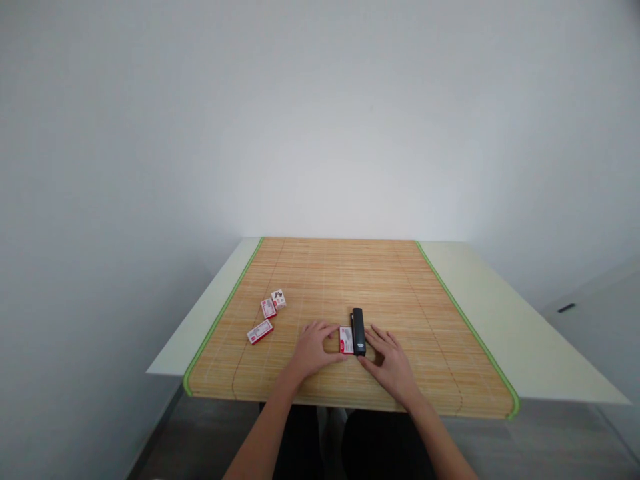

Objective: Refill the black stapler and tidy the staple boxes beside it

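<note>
Near the counter's [525,320] front edge: left hand [313,350], fingers loosely spread, touches a small red-and-white cardboard box [346,340]; right hand [391,361], flat and spread, touches a black plastic stapler [359,330] lying against that box. Three similar boxes [269,308] lie well left.

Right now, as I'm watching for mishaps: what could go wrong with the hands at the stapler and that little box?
The small box lies right against the black stapler, so the left hand might knock one while taking the other. The right hand has fingertips at the stapler's near end; a pinch seems possible if it is pressed.
</note>
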Motion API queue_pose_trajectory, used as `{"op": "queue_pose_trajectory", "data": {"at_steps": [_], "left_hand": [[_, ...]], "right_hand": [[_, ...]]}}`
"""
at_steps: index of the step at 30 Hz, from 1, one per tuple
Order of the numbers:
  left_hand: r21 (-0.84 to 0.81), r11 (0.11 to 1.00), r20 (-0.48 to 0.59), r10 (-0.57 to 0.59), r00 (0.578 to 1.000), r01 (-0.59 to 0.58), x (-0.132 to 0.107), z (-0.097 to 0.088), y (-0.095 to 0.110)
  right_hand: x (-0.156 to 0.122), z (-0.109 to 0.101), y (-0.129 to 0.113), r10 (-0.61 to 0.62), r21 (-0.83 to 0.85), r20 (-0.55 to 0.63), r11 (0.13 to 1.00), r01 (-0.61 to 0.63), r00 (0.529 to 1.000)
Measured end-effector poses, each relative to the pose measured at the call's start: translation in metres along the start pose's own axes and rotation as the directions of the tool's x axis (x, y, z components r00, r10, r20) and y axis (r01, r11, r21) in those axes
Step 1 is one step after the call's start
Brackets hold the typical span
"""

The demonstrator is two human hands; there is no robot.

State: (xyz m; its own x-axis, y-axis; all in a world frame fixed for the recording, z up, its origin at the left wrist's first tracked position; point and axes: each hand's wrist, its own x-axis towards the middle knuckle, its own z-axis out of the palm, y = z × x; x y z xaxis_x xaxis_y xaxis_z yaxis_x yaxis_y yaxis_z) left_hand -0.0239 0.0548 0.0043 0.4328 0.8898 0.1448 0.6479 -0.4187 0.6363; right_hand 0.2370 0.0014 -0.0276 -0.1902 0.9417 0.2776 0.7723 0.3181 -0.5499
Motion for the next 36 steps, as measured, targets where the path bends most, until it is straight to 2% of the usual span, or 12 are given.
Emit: {"op": "queue_pose_trajectory", "data": {"at_steps": [4,7,9,11,13,15,17,22,24,27,33,36], "left_hand": [[-0.059,0.998,-0.048,0.011,0.999,-0.014,-0.01,-0.002,-0.002],[-0.01,0.999,-0.198,-0.045,0.979,0.044,-0.028,-0.017,-0.017],[0.116,0.982,-0.343,-0.102,0.934,0.15,-0.045,-0.034,-0.036],[0.209,0.927,-0.476,-0.182,0.86,0.312,-0.064,-0.054,-0.061],[0.265,0.855,-0.517,-0.265,0.814,0.447,-0.08,-0.073,-0.086],[0.294,0.818,-0.48,-0.321,0.816,0.495,-0.091,-0.087,-0.106],[0.306,0.828,-0.423,-0.324,0.846,0.47,-0.095,-0.095,-0.116],[0.198,0.96,-0.233,-0.149,0.961,0.196,-0.079,-0.095,-0.103],[0.125,0.982,-0.242,-0.105,0.965,0.139,-0.073,-0.092,-0.093],[0.127,0.973,-0.266,-0.152,0.952,0.191,-0.073,-0.093,-0.088],[0.213,0.95,-0.147,-0.202,0.968,0.23,-0.077,-0.103,-0.096],[0.168,0.97,-0.152,-0.151,0.977,0.176,-0.063,-0.097,-0.074]], "right_hand": [[0.0,0.0,0.0,0.007,-0.005,-0.015,1.0,-0.008,1.0],[-0.001,0.001,0.002,0.004,-0.015,-0.03,1.0,-0.004,1.0],[-0.001,0.001,0.003,0.0,-0.013,-0.039,1.0,0.0,0.999],[-0.002,0.002,0.003,-0.004,-0.007,-0.049,1.0,0.003,0.999],[-0.001,0.003,0.003,-0.007,0.0,-0.06,1.0,0.007,0.998],[-0.001,0.003,0.002,-0.008,0.005,-0.064,1.0,0.009,0.998],[-0.001,0.002,0.001,-0.007,0.007,-0.059,1.0,0.007,0.998],[-0.001,0.002,0.0,-0.004,-0.002,-0.058,1.0,0.004,0.998],[-0.001,0.002,0.0,-0.005,-0.003,-0.058,1.0,0.005,0.998],[-0.001,0.002,0.0,-0.005,0.001,-0.052,1.0,0.005,0.999],[0.0,-0.001,-0.004,-0.003,-0.002,-0.041,1.0,0.003,0.999],[0.0,-0.001,-0.004,-0.007,-0.002,-0.045,1.0,0.007,0.999]]}}
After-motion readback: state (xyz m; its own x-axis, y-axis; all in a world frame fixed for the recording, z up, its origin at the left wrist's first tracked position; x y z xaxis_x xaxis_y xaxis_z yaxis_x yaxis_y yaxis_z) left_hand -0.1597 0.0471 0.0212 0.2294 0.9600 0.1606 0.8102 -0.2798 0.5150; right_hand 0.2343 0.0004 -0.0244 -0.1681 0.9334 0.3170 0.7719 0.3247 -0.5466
